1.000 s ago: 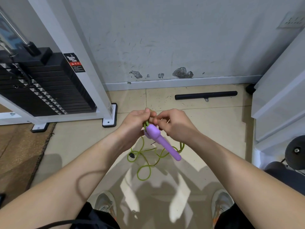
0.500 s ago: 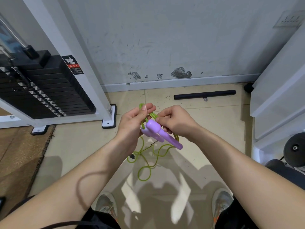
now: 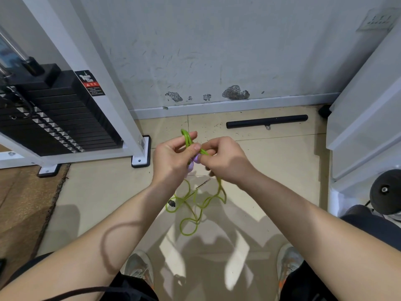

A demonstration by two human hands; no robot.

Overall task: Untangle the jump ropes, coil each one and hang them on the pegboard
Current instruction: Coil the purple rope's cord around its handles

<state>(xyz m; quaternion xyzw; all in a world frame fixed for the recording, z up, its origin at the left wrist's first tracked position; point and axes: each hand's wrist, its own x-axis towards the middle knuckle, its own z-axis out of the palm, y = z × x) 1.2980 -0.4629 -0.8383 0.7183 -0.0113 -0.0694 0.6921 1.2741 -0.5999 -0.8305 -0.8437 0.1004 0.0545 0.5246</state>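
Left hand [image 3: 171, 160], right hand [image 3: 226, 162]: grip on green rope [image 3: 186, 138]; purple handle [image 3: 196, 159] now mostly hidden

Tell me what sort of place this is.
Most likely a gym or workout room: a black weight stack in a white metal frame, a straight black bar lying on the tiled floor, and a thin green jump rope.

1 rope [image 3: 191, 205], 2 hands [image 3: 173, 158], 2 shoes [image 3: 138, 268].
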